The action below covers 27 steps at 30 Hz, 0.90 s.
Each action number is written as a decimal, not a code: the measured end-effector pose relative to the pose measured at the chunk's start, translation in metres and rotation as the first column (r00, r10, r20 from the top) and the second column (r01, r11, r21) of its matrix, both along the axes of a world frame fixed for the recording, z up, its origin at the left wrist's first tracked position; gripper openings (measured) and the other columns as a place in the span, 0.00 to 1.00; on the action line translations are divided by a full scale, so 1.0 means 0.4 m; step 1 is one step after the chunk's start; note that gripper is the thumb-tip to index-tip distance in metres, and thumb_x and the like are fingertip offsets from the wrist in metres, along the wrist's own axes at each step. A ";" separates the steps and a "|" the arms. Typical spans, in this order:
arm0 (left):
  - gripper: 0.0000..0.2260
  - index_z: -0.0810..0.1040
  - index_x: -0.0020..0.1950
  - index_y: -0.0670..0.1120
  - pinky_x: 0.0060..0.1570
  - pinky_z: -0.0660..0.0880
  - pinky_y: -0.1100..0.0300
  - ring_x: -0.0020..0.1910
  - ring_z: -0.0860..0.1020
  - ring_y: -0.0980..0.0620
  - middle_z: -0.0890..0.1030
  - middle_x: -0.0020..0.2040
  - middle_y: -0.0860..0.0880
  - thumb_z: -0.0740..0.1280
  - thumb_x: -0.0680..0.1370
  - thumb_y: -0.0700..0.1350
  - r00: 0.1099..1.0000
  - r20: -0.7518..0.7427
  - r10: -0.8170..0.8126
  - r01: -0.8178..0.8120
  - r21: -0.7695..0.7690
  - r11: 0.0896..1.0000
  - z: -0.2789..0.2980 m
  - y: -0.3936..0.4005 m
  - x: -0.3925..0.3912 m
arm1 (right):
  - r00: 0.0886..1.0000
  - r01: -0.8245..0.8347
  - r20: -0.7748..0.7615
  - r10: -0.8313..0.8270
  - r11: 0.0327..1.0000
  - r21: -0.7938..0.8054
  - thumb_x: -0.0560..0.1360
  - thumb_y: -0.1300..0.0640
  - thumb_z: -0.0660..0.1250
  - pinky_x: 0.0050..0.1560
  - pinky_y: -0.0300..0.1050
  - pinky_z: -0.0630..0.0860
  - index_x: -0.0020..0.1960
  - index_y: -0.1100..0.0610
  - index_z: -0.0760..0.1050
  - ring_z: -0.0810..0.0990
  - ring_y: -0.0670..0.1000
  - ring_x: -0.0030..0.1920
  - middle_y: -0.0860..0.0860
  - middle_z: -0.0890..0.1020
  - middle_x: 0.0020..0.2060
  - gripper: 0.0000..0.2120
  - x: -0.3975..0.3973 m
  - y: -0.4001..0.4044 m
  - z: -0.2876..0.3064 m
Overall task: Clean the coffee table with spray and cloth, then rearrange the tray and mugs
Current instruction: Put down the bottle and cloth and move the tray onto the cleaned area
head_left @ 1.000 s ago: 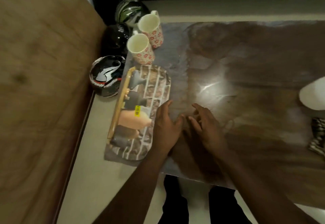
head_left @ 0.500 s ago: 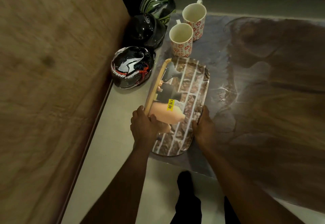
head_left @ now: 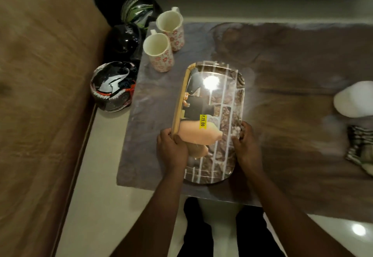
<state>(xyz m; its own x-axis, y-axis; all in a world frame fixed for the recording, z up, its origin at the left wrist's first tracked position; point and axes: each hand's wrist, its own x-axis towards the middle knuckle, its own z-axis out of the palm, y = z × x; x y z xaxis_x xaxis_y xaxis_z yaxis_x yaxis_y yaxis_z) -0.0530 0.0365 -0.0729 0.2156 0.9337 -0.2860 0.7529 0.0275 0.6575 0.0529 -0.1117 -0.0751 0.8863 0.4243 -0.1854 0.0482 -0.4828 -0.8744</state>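
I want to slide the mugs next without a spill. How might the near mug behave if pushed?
The near mug is tall and narrow, so a push near its rim would probably tip it; push low. It looks ceramic, so likely fragile. It stands close to the far mug, so it may knock that one.

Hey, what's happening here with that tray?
A person is holding a printed tray with both hands over a dark coffee table. The left hand grips its near left edge and the right hand its near right edge. Two flowered mugs stand empty at the table's far left corner. Three helmets sit on the floor beside the table. At the right edge lie a white object and a patterned cloth. It looks like the tray is being repositioned.
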 end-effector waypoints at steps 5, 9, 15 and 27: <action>0.11 0.73 0.61 0.42 0.53 0.70 0.53 0.58 0.75 0.42 0.75 0.61 0.42 0.61 0.79 0.40 0.997 -0.018 -0.079 0.078 -0.051 0.996 -0.004 -0.170 0.150 | 0.995 0.053 0.084 -0.047 0.997 -0.065 0.73 0.55 0.60 0.41 0.23 0.65 0.66 0.62 0.69 0.74 0.42 0.46 0.46 0.75 0.51 0.22 0.126 -0.175 0.019; 0.12 0.73 0.61 0.41 0.60 0.71 0.45 0.61 0.74 0.39 0.76 0.61 0.41 0.62 0.78 0.39 0.996 -0.033 -0.089 0.085 -0.105 0.991 -0.024 -0.284 0.237 | 0.997 0.060 0.057 -0.055 0.995 -0.077 0.73 0.46 0.57 0.54 0.42 0.70 0.66 0.59 0.70 0.78 0.53 0.55 0.54 0.79 0.57 0.26 0.221 -0.281 0.002; 0.12 0.72 0.60 0.38 0.62 0.69 0.45 0.62 0.73 0.36 0.74 0.62 0.36 0.62 0.76 0.34 0.997 -0.011 -0.077 0.075 -0.128 0.989 -0.041 -0.379 0.308 | 0.996 0.071 0.055 -0.064 0.988 -0.140 0.72 0.40 0.53 0.60 0.49 0.70 0.66 0.62 0.70 0.76 0.53 0.58 0.58 0.78 0.59 0.33 0.295 -0.361 -0.020; 0.24 0.69 0.69 0.47 0.67 0.65 0.46 0.67 0.68 0.42 0.71 0.67 0.43 0.68 0.73 0.45 0.973 0.012 -0.232 0.232 0.009 0.973 0.043 -0.289 0.327 | 0.926 0.049 0.353 0.131 0.888 -0.457 0.74 0.48 0.64 0.54 0.58 0.73 0.70 0.54 0.67 0.75 0.62 0.59 0.59 0.74 0.63 0.26 0.203 -0.198 0.021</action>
